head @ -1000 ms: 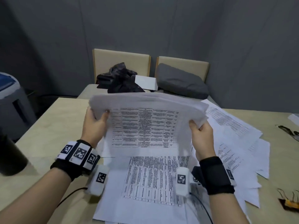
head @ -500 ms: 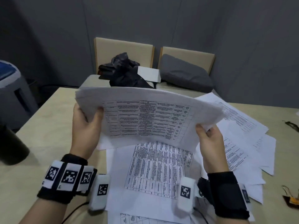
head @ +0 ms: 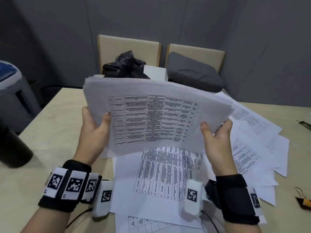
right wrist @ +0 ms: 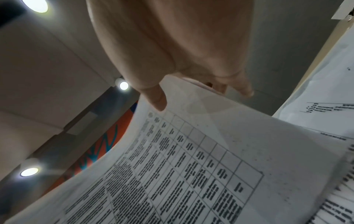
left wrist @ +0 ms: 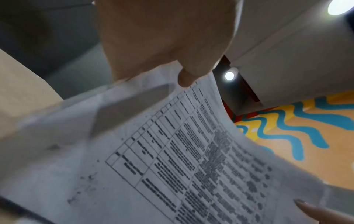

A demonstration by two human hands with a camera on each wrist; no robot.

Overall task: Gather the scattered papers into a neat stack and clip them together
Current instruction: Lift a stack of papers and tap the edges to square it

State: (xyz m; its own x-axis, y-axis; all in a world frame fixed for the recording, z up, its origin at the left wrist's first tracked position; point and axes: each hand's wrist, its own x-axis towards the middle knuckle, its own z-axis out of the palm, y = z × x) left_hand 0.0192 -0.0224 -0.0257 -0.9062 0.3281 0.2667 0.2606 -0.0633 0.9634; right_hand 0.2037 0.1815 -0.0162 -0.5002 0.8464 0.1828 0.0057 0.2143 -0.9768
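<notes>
Both hands hold a sheaf of printed papers (head: 154,115) up off the table, tilted, its top sheet showing a table of text. My left hand (head: 94,130) grips the sheaf's left edge, thumb on the front. At the right edge my right hand (head: 217,137) grips it the same way. The wrist views show the sheaf (left wrist: 172,159) (right wrist: 191,166) from below, each thumb on it. More printed sheets (head: 163,175) lie scattered on the table under the sheaf, and others (head: 252,142) fan out to the right. A binder clip (head: 303,199) lies at the table's right edge.
The beige table (head: 50,125) carries a dark cylinder (head: 11,147) at the left edge and a small dark object (head: 303,123) far right. Two chairs stand behind it, with a black bag (head: 126,66), a white box (head: 154,73) and a grey cushion (head: 193,73).
The sheaf has risen and turned clockwise, its left side now higher. Both hands moved up with it, still holding its edges.
</notes>
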